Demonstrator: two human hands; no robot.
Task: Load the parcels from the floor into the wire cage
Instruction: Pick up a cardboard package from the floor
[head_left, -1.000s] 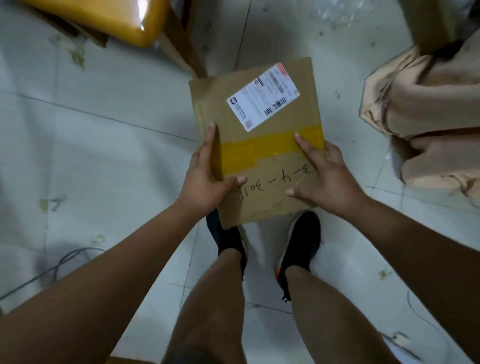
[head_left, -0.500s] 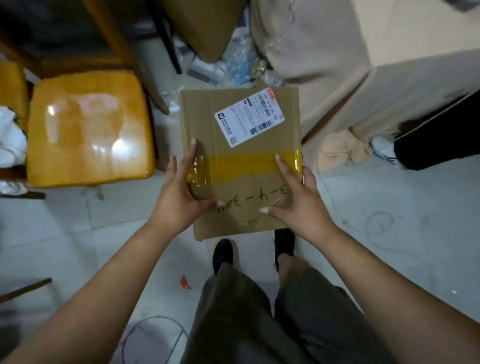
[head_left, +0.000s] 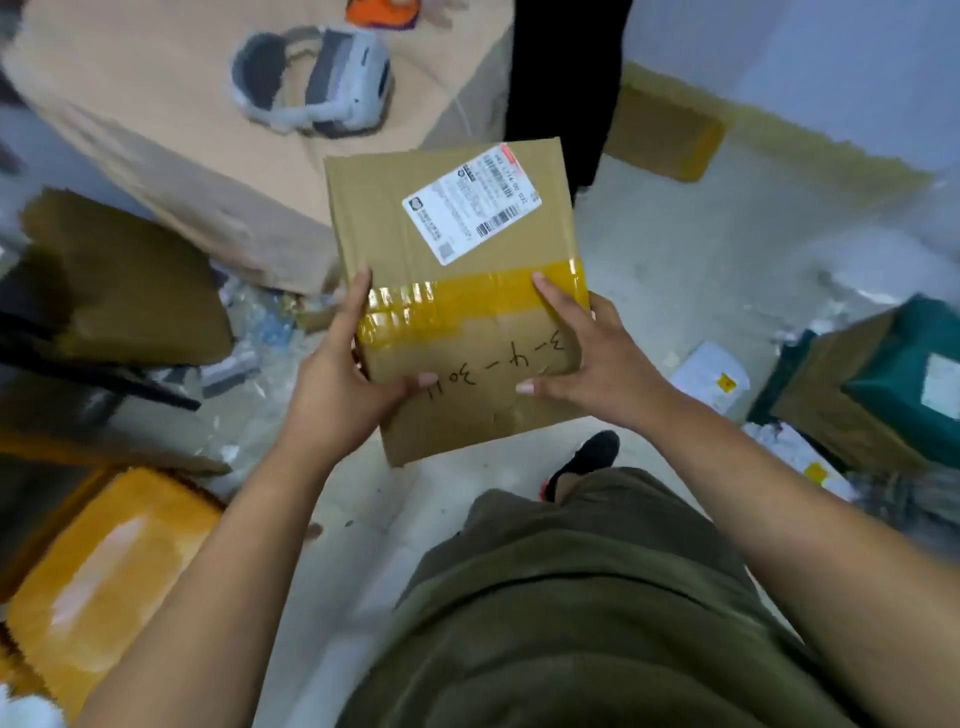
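A flat brown cardboard parcel (head_left: 457, 291) with a white shipping label, a band of yellow tape and handwritten numbers is held in front of me above the floor. My left hand (head_left: 340, 374) grips its left edge, thumb on top. On the right edge my right hand (head_left: 597, 358) holds it the same way. More parcels lie on the floor at the right: a green-wrapped box (head_left: 883, 379) and a white mailer (head_left: 711, 379). No wire cage is in view.
A large tan-covered block (head_left: 171, 130) with a grey-white headset (head_left: 317, 78) on top stands ahead left. A yellow-seated chair (head_left: 98, 577) is at lower left, a dark chair (head_left: 104, 291) above it. A small box (head_left: 665, 135) sits by the far wall. Litter lies on the floor.
I have turned to the right and lifted my view while carrying the parcel; the yellow chair has slid to the lower left and the parcels at the right have come into sight.
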